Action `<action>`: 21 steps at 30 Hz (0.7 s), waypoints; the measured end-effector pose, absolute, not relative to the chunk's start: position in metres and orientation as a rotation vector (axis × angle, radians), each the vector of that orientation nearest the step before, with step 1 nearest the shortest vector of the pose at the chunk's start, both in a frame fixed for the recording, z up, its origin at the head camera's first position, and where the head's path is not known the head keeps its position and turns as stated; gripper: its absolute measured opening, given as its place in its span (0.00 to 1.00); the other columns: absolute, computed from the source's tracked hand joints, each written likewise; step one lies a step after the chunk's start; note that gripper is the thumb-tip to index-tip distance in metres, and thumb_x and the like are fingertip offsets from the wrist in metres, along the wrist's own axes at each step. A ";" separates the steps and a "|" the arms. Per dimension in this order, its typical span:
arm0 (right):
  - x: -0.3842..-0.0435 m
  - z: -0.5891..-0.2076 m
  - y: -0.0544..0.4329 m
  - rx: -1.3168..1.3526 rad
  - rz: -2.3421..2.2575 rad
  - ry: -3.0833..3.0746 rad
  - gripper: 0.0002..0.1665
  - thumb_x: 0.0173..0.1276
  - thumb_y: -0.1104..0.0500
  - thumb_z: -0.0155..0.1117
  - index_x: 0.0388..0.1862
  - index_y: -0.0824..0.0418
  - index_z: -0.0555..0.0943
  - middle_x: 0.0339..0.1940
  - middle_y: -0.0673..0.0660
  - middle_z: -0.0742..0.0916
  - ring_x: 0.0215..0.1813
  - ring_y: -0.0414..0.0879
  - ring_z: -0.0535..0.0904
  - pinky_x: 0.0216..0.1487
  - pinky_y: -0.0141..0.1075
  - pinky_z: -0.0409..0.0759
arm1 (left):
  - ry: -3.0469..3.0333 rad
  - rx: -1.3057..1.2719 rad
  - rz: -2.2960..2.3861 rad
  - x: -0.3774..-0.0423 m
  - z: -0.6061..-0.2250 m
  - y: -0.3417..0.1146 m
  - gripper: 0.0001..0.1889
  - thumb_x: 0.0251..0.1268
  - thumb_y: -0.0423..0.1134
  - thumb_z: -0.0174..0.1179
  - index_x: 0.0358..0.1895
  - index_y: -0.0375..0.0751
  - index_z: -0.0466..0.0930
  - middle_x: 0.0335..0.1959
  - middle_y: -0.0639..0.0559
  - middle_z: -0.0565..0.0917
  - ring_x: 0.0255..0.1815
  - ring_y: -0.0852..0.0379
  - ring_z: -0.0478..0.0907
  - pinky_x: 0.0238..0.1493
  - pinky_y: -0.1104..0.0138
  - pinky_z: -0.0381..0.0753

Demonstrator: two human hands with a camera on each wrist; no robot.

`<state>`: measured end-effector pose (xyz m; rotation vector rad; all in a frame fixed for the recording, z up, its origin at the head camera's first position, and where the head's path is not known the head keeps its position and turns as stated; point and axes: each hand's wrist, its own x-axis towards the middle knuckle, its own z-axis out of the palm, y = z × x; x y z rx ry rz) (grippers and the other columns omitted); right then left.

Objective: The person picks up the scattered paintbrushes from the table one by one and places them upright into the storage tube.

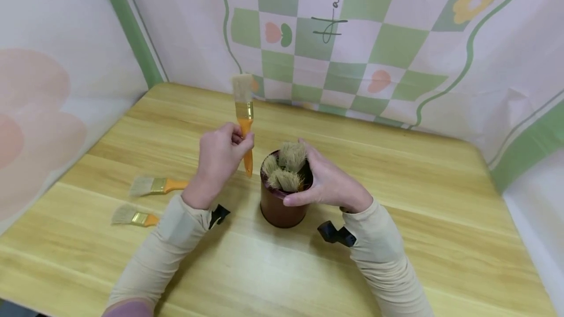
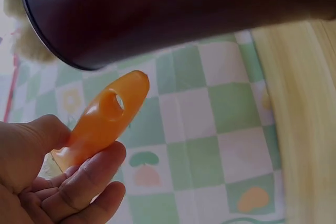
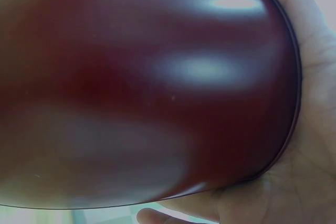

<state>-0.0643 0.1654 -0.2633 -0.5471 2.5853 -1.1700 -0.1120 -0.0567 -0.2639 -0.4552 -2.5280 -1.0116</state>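
Observation:
My left hand pinches a paintbrush by its orange handle. The brush stands bristles up, left of the dark red-brown cup. In the left wrist view the handle shows its hanging hole, thumb on one side and fingers on the other, just apart from the cup. My right hand holds the cup round its rim from the right, thumb at the near side. Inside the cup are several brushes with pale bristles up; their handles are mostly hidden. The right wrist view is filled by the cup's glossy wall.
Two more orange-handled paintbrushes lie on the wooden table at the left: a larger brush and a smaller brush, its handle end partly behind the left forearm. A checkered cloth hangs along the back edge.

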 end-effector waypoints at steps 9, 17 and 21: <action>-0.064 -0.263 0.165 -0.511 -1.173 2.577 0.74 0.46 0.49 0.80 0.78 0.67 0.40 0.79 0.67 0.51 0.79 0.59 0.48 0.76 0.55 0.51 | -2.119 -0.567 -1.218 -0.101 -0.263 -0.051 0.08 0.59 0.30 0.63 0.31 0.24 0.81 0.24 0.37 0.85 0.22 0.49 0.83 0.24 0.67 0.83; -0.063 -0.262 0.165 -0.503 -1.177 2.577 0.74 0.46 0.49 0.80 0.77 0.68 0.39 0.78 0.68 0.52 0.79 0.59 0.50 0.76 0.55 0.51 | -2.007 -0.557 -1.171 -0.096 -0.253 -0.050 0.08 0.57 0.30 0.62 0.31 0.23 0.80 0.24 0.36 0.85 0.21 0.47 0.84 0.24 0.64 0.83; -0.063 -0.262 0.165 -0.504 -1.184 2.570 0.74 0.46 0.50 0.80 0.78 0.67 0.39 0.78 0.67 0.52 0.79 0.59 0.49 0.76 0.55 0.51 | -1.974 -0.521 -1.086 -0.095 -0.250 -0.049 0.08 0.58 0.30 0.62 0.31 0.25 0.80 0.24 0.37 0.85 0.22 0.47 0.84 0.25 0.62 0.84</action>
